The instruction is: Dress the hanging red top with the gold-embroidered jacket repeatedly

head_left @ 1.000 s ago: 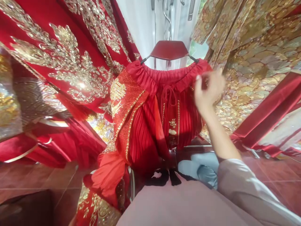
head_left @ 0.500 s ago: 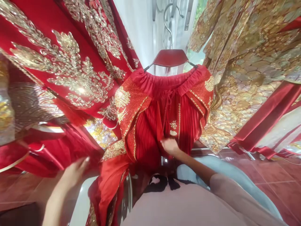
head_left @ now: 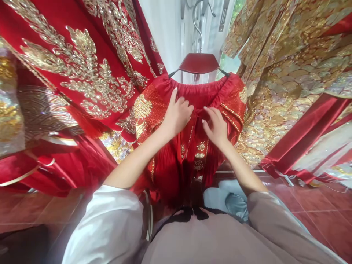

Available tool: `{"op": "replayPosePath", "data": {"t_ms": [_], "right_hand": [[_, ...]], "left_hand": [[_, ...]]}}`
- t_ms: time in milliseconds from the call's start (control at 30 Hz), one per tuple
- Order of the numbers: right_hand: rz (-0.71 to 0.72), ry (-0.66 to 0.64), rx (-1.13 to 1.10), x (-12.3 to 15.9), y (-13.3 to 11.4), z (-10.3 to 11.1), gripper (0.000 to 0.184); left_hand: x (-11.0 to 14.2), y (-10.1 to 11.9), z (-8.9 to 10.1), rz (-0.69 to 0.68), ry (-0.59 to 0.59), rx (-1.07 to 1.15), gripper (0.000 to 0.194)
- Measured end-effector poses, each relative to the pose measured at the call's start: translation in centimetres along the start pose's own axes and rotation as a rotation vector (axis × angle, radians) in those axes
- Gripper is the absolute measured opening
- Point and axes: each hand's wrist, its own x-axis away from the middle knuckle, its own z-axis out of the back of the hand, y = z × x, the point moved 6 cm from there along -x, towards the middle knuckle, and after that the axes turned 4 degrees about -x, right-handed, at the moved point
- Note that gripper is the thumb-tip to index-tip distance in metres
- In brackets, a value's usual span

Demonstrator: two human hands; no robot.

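A red pleated skirt (head_left: 167,157) with gold embroidery and a gathered elastic waistband (head_left: 200,89) hangs in front of me from a dark red clip hanger (head_left: 199,63). My left hand (head_left: 178,115) lies over the skirt's upper front, left of the middle; one finger stretches up to the waistband and the others curl toward the centre ties. What those curled fingers hold is hidden. Just right of the ties, my right hand (head_left: 216,126) touches the skirt below the waistband, with thumb and bent fingers apart.
A red garment with silver-gold beading (head_left: 99,84) hangs at the left, and a gold patterned garment (head_left: 286,95) at the right. White doors (head_left: 162,29) stand behind the hanger. A pale blue-grey object (head_left: 217,198) is below, on the red tiled floor (head_left: 319,216).
My left hand has come up from the lower left onto the skirt's front. The right hand has risen from the pleats to just below the waistband. A long side piece has left the lower-left foreground.
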Motion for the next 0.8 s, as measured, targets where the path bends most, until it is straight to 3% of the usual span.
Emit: {"op": "replayPosePath", "data": {"t_ms": [133, 200, 267, 333, 433, 500, 567, 700, 800], "right_hand": [[0.206, -0.151, -0.212, -1.4, -0.5, 0.6, 0.025], [0.288, -0.215, -0.349, -0.7, -1.4, 1.6, 0.017], [0.313, -0.316, -0.418, 0.0, -2.2, 2.9, 0.022], [0.303, -0.494, -0.376, 0.9, -3.0, 3.6, 0.027], [0.239, -0.716, -0.094, 2.5, -3.8, 2.9, 0.025], [0.213, -0.75, 0.13, 3.4, -4.4, 2.0, 0.028], [0.237, -0.764, 0.189, 4.2, -5.2, 1.1, 0.04], [0.251, -0.844, -0.082, 4.7, -5.0, 1.1, 0.052], [0.245, -0.745, -0.388, 4.3, -4.1, 4.4, 0.05]], "left_hand": [[1.6, -0.6, -0.4, -0.094, 0.075, 0.189, 0.022], [2.5, -0.9, -0.3, -0.128, 0.041, 0.254, 0.023], [3.1, -1.1, 0.1, -0.134, 0.001, 0.283, 0.022], [3.5, -1.2, 0.6, -0.132, -0.012, 0.309, 0.019], [3.3, -0.8, 1.0, -0.129, -0.004, 0.336, 0.015], [2.8, -0.2, 0.8, -0.133, -0.011, 0.327, 0.014], [2.3, 0.3, 0.2, -0.155, -0.034, 0.304, 0.013], [2.0, 1.0, -0.4, -0.239, -0.111, 0.271, 0.021], [2.0, 0.9, -0.3, -0.249, -0.183, 0.29, 0.022]]}}
